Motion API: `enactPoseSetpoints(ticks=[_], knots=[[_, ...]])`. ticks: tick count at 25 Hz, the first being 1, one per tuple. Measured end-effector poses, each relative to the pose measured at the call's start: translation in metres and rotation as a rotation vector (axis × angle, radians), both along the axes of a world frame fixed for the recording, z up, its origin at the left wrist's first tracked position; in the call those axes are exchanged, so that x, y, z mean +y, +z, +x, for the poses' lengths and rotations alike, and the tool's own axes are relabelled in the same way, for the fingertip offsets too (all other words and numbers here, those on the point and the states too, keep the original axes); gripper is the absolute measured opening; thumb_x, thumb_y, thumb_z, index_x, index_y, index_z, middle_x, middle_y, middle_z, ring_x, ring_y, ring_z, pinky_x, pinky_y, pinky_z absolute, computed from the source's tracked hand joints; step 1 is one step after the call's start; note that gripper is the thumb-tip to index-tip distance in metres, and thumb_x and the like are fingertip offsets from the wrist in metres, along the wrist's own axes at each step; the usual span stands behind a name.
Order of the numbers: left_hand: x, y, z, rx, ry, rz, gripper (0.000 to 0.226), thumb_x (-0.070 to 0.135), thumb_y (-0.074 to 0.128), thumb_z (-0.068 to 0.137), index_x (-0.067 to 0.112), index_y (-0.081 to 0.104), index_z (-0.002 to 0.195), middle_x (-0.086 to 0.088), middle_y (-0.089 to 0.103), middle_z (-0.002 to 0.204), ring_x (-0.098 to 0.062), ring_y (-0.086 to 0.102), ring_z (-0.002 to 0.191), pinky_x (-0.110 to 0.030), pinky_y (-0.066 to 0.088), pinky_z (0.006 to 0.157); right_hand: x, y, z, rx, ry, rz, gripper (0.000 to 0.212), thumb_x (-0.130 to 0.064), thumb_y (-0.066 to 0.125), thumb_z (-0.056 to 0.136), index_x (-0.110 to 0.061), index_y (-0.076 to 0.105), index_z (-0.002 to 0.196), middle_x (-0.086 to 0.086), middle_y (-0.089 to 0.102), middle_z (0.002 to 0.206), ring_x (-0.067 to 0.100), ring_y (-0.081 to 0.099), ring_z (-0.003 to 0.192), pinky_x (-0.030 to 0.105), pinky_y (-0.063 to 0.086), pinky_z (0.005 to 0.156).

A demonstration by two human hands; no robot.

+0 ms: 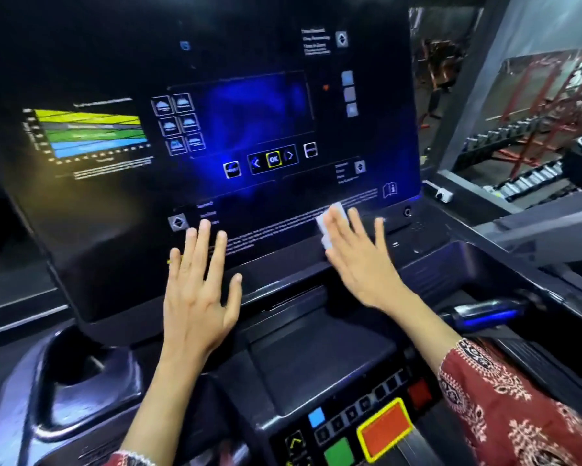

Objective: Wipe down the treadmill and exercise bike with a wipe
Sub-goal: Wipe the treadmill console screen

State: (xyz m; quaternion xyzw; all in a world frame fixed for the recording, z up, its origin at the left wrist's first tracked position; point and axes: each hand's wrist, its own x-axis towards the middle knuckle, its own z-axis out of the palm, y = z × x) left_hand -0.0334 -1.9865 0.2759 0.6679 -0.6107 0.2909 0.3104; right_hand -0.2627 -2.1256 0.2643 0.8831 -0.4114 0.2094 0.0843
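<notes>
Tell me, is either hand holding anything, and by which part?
The right hand presses the wipe flat under its fingers; the left hand holds nothing.

The console panel stands at twelve o'clock. Before its lower edge, the left hand is at eleven and the right hand at one, lying on the wipe. The cup holder sits at eight, the button cluster at five, and the dumbbell rack behind at two.

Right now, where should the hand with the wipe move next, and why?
Probably slide the right hand and its wipe leftward along the console panel: the wipe lies near the panel's lower right corner, so most of the panel is to its left.
</notes>
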Motion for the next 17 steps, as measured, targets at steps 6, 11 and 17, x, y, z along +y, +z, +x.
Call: enactPoseSetpoints(ticks=[6,11,17], knots=[[-0.033,0.006,-0.035,0.022,-0.016,0.011,0.059,0.025,0.045,0.088,-0.002,0.039,0.141,-0.02,0.026,0.152,-0.033,0.021,0.141,-0.037,0.006,0.117,0.025,0.005,0.018,-0.094,0.062,0.13,0.056,-0.032,0.016,0.101,-0.018,-0.01,0.149,0.006,0.0,0.161,0.027,0.005,0.147,0.058,0.006,0.114],[-0.053,0.009,-0.056,0.047,-0.018,0.021,0.06,0.026,0.045,0.089,-0.001,0.038,0.142,-0.021,0.024,0.153,-0.033,0.019,0.142,-0.036,0.004,0.118,-0.01,0.002,-0.007,-0.197,-0.177,0.244,0.059,-0.027,0.02,0.104,-0.021,-0.018,0.149,0.002,-0.013,0.16,0.022,-0.008,0.147,0.05,-0.012,0.11],[-0.085,0.012,-0.084,-0.02,-0.076,0.06,0.06,0.021,0.049,0.086,-0.001,0.04,0.141,-0.019,0.025,0.152,-0.031,0.02,0.142,-0.037,0.008,0.117,-0.034,0.027,-0.012,-0.706,-0.407,0.699,0.065,-0.025,0.025,0.104,-0.003,-0.018,0.147,0.012,-0.025,0.156,0.023,-0.02,0.145,0.043,-0.013,0.114]])
